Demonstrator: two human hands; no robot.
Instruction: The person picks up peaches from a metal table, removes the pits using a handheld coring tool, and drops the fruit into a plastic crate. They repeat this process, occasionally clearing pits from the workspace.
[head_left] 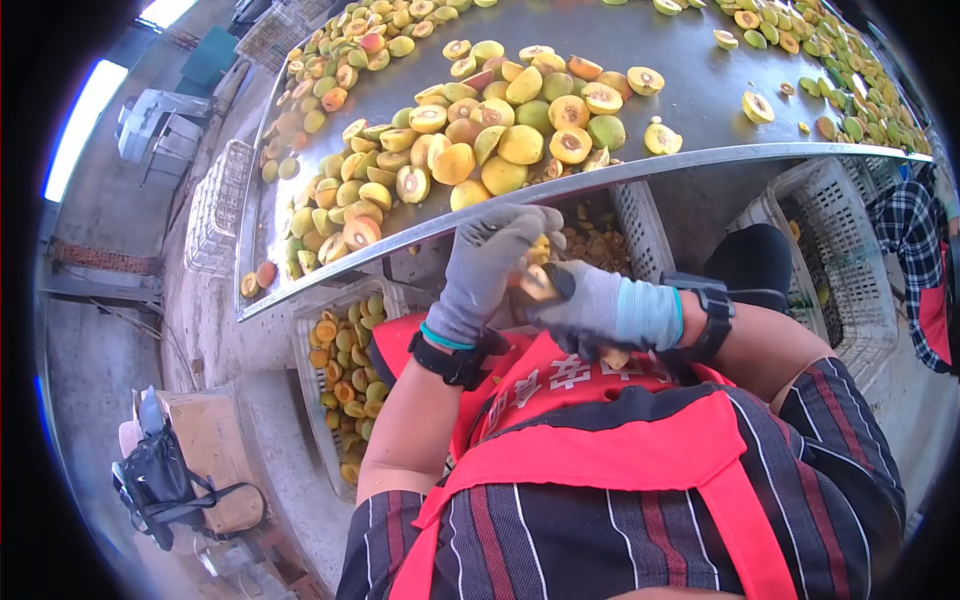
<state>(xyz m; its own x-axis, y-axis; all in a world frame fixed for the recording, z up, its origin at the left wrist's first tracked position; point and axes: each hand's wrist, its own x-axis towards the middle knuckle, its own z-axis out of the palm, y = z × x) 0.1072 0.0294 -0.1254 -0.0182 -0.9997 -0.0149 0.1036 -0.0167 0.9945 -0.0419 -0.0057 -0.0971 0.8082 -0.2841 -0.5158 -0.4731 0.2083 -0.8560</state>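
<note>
My left hand (482, 268), in a grey glove, is closed around a yellow peach half (540, 248) in front of the table edge. Close against it, my right hand (600, 305), also gloved, has its fingers curled. A light brown piece (615, 357), like the end of a wooden handle, sticks out below the right fist; the rest of it is hidden. Another pale brown piece (540, 284) shows between the hands, partly blurred. Beyond them, halved yellow and green peaches (520, 145), some with stones, are heaped on the metal table (690, 110).
Under the table, a crate of pitted halves (352, 385) stands to my left. Small brown pieces lie in another crate (640, 225) below the hands. A white crate (835, 240) is at the right, near another person's checked sleeve (905, 230). A black bag (160, 470) rests at lower left.
</note>
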